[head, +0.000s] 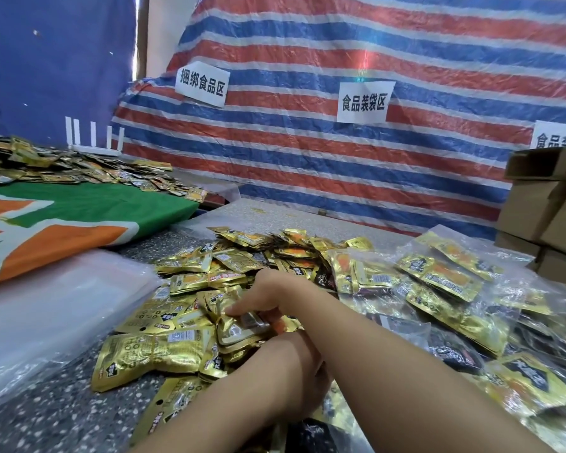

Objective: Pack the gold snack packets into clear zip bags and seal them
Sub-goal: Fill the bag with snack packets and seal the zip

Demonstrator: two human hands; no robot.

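A speckled grey stone table (62,416) stands against a wall hung with red, white and blue striped tarp (340,165) bearing white paper signs (362,102). Cardboard boxes (543,207) are stacked at the table's right edge, and a green and orange cloth (79,220) covers its far left. Gold snack packets (242,266) lie heaped mid-table, pointing every way. Filled clear zip bags (445,273) lie toward the right edge; empty ones (56,299) are stacked left. The right hand (265,295) pinches a small stack of packets (242,331), their long axis running left to right. The left hand (294,371) cups the stack from the near side, fingers hidden.
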